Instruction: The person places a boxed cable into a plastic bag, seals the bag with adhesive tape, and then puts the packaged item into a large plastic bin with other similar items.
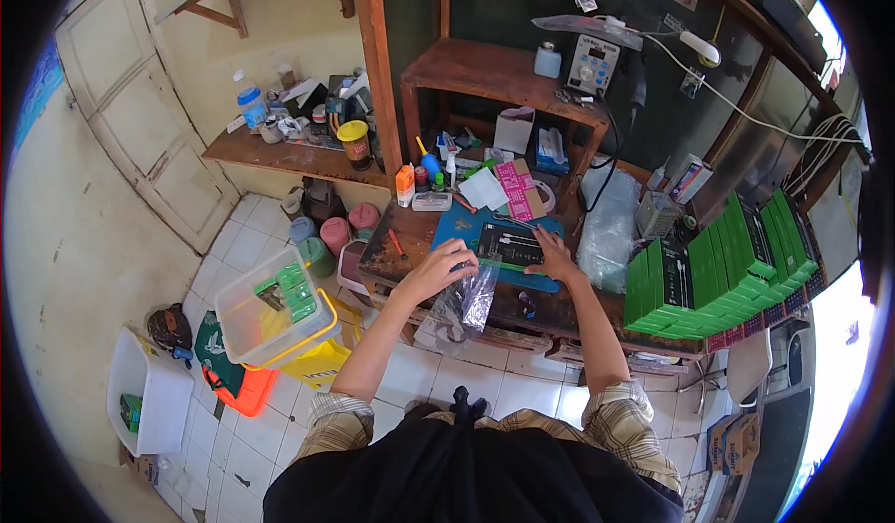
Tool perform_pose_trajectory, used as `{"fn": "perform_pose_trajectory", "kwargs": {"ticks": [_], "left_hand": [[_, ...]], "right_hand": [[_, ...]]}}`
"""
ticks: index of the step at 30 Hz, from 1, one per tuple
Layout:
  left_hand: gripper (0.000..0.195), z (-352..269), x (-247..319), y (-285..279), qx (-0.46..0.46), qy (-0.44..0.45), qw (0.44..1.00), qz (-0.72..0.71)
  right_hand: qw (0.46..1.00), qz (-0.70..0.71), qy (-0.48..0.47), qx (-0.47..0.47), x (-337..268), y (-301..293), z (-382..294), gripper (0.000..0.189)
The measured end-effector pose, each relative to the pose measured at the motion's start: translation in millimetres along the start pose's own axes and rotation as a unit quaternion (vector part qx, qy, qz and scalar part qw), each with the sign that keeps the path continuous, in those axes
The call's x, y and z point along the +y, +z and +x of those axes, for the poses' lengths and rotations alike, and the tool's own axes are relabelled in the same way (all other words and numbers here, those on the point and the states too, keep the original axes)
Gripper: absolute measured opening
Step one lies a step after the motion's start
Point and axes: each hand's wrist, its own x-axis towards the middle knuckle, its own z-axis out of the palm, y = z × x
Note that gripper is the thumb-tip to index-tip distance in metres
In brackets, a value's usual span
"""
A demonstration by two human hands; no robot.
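Observation:
A flat black box with green edges (pixel 505 247) lies on a blue work mat (pixel 451 226) on the wooden bench. On its right part rest the spread fingers of my right hand (pixel 557 257). At the box's left edge, my left hand (pixel 442 268) has bent fingers at the upper end of a clear plastic bag (pixel 470 306), which hangs over the bench's front edge. Metal tweezers (pixel 514 221) lie just beyond the box. A pink and brown cardboard piece (pixel 519 191) and white paper (pixel 483 189) lie behind them.
Stacked green boxes (pixel 724 271) stand at the bench's right, beside clear plastic sleeves (pixel 608 229). A red-handled tool (pixel 397 244) lies left of the mat. A clear bin (pixel 269 345) with green packs stands at the left. A soldering or hot-air station (pixel 593 65) is on the raised shelf.

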Motion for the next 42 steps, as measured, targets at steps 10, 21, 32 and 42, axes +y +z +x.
{"fn": "perform_pose_trajectory", "kwargs": {"ticks": [10, 21, 32, 42], "left_hand": [[0.014, -3, 13, -20, 0.023, 0.038, 0.995, 0.089], [0.016, 7, 29, -41, 0.056, 0.120, 0.986, 0.101], [0.017, 18, 50, -57, 0.054, 0.184, 0.973, 0.124], [0.019, 14, 43, -65, 0.092, 0.178, 0.968, 0.151]], "right_hand": [[0.993, -0.101, 0.042, -0.034, -48, -30, 2, 0.098], [0.965, 0.252, 0.011, 0.064, -66, -88, -22, 0.049], [0.578, 0.807, -0.079, 0.085, -139, -104, -23, 0.040], [0.703, 0.711, -0.002, 0.025, -141, -90, -26, 0.041]]}}
